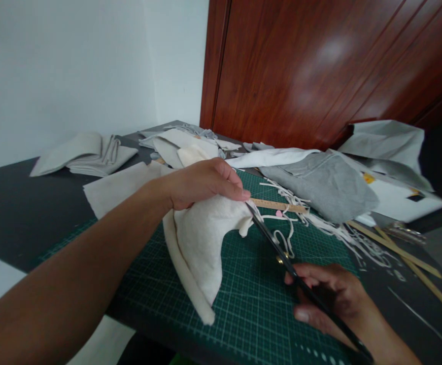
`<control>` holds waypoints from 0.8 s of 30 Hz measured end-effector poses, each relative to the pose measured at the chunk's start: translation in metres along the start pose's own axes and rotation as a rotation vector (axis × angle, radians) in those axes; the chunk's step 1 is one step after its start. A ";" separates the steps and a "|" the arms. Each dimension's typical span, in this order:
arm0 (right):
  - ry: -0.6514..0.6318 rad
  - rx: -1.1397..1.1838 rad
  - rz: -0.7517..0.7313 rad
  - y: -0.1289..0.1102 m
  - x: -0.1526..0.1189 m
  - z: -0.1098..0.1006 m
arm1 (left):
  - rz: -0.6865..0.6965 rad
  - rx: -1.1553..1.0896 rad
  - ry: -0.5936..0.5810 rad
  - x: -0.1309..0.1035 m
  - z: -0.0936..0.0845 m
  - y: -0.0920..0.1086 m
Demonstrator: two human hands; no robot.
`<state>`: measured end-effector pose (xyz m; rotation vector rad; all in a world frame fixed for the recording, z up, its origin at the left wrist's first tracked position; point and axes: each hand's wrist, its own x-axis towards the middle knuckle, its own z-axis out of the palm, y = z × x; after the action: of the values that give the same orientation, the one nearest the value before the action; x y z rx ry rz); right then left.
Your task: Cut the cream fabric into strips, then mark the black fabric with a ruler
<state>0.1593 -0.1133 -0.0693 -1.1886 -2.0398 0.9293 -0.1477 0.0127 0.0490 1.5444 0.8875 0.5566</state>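
Cream felt piece [201, 243] sits bunched on the green cutting mat [251, 294], pinched at its far edge by the left hand [201, 181]. Right hand [331, 299] grips black scissors [281, 253], their handles hidden in the fingers and blade tips lost against the felt, near a wooden ruler [279, 205]

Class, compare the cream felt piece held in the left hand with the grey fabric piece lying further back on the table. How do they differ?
The cream felt piece is off-white; the grey fabric piece is mid-grey. The cream piece is lifted and pinched by the left hand, with black scissors at its edge; the grey piece lies untouched. The cream piece hangs over the green cutting mat; the grey one rests beyond it. Both are soft cloth.
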 end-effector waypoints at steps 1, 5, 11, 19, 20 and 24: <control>-0.002 0.004 -0.004 0.000 0.000 0.000 | -0.002 -0.003 -0.020 0.000 -0.001 -0.001; -0.021 0.012 0.044 -0.001 0.000 0.000 | 0.030 0.004 -0.048 0.000 -0.004 -0.003; -0.046 0.029 0.036 -0.002 0.001 -0.001 | 0.057 0.056 -0.035 -0.001 -0.004 -0.001; -0.053 0.103 0.075 0.004 -0.002 0.002 | 0.096 0.085 -0.068 -0.003 -0.005 -0.002; -0.056 0.104 0.077 0.004 -0.002 0.001 | 0.099 0.090 -0.070 -0.003 -0.005 -0.001; -0.064 0.100 0.079 0.004 -0.003 0.000 | 0.111 0.105 -0.079 -0.002 -0.006 -0.001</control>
<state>0.1617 -0.1145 -0.0728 -1.2070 -1.9833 1.1071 -0.1540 0.0145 0.0496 1.7074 0.7847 0.5310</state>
